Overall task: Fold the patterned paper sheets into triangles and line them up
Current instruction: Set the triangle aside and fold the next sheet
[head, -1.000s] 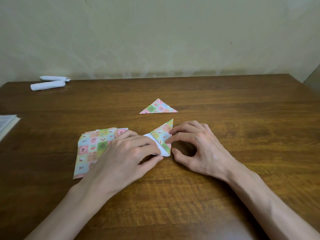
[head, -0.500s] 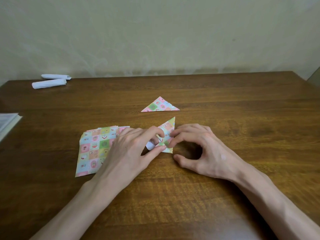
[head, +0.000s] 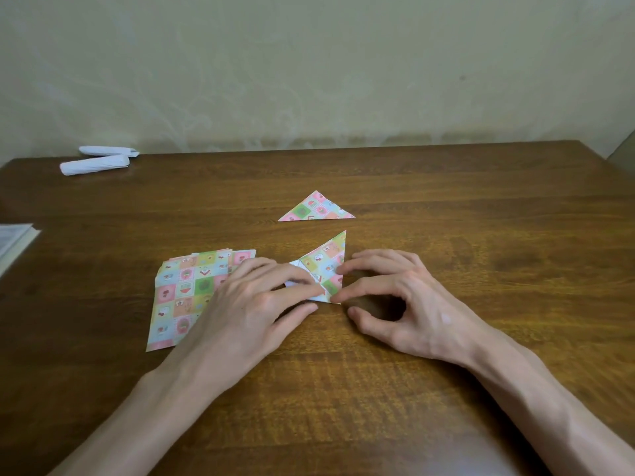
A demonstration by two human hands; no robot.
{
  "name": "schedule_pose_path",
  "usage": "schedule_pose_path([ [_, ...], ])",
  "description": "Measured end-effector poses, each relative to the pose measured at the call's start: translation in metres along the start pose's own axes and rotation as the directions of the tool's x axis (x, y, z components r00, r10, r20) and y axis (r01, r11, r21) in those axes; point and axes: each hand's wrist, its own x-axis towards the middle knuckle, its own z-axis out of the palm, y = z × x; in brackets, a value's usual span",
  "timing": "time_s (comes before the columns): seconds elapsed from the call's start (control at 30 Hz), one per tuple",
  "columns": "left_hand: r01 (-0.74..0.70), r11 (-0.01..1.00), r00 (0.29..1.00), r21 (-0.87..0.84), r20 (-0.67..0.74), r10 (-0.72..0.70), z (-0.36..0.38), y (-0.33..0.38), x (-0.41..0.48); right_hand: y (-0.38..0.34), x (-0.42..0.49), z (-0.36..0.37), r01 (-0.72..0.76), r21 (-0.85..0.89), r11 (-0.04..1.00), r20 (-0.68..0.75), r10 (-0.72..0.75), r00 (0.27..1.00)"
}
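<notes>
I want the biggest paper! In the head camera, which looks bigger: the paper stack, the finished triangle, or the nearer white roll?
1. Paper stack, partly under the left hand.
2. Finished triangle and nearer white roll look alike; the roll lies farther away, so unsure.

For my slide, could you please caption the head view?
Both hands crease a patterned sheet beside a finished triangle.

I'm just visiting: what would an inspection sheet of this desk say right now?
Surface: brown wooden table.
Job's things: one finished triangle lying apart; a half-folded sheet under the fingers; a stack of flat patterned sheets.
Clutter: two white paper rolls at the far left; a book edge at the left border.
Hands: left hand and right hand both press the half-folded sheet.
Cables: nothing seen.
Surroundings: pale wall behind.
</notes>
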Motion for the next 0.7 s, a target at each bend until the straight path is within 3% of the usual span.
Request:
schedule_pose_path([
  [0.27,-0.097,0.994,0.988,0.058,0.130,0.088,-0.009,-0.006,-0.007,0.000,-0.001,0.001,0.005,-0.003,1.000,-0.011,-0.005,1.000],
  [0.7,-0.059,0.993,0.968,0.102,0.251,0.031,-0.015,-0.002,-0.010,0.001,-0.001,0.001,0.007,-0.008,1.000,-0.004,-0.007,1.000],
])
